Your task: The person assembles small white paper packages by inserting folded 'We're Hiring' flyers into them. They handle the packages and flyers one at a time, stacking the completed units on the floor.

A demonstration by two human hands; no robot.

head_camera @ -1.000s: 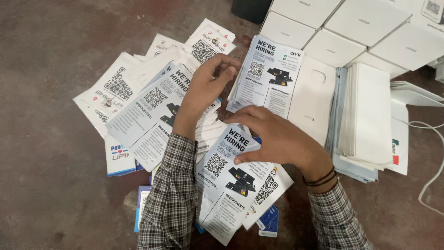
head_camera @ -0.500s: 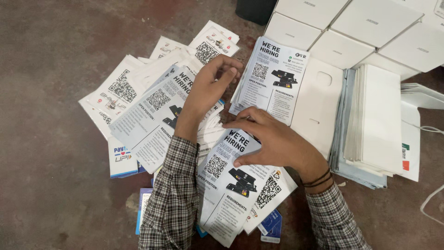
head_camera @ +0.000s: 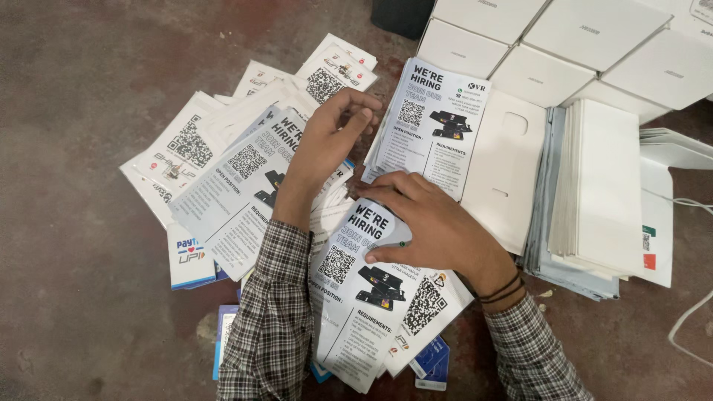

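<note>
My left hand (head_camera: 327, 145) reaches forward over a spread of printed flyers, its curled fingertips touching the left edge of a grey-and-white flyer (head_camera: 434, 126) that lies on a stack. My right hand (head_camera: 438, 226) crosses in front of it and pinches the top of a small bundle of flyers and code cards (head_camera: 364, 297), thumb underneath and fingers on top. Both sleeves are checked. A dark band sits on my right wrist.
More flyers and cards with square codes (head_camera: 223, 171) fan out to the left on the brown concrete floor (head_camera: 74, 297). White boxes (head_camera: 564, 37) stand at the back right. Stacked white envelopes (head_camera: 601, 193) and a white cable (head_camera: 691, 319) lie at right.
My left hand has stayed at the flyer's edge. My right hand has shifted slightly on the bundle's top. The view has drifted a little.
</note>
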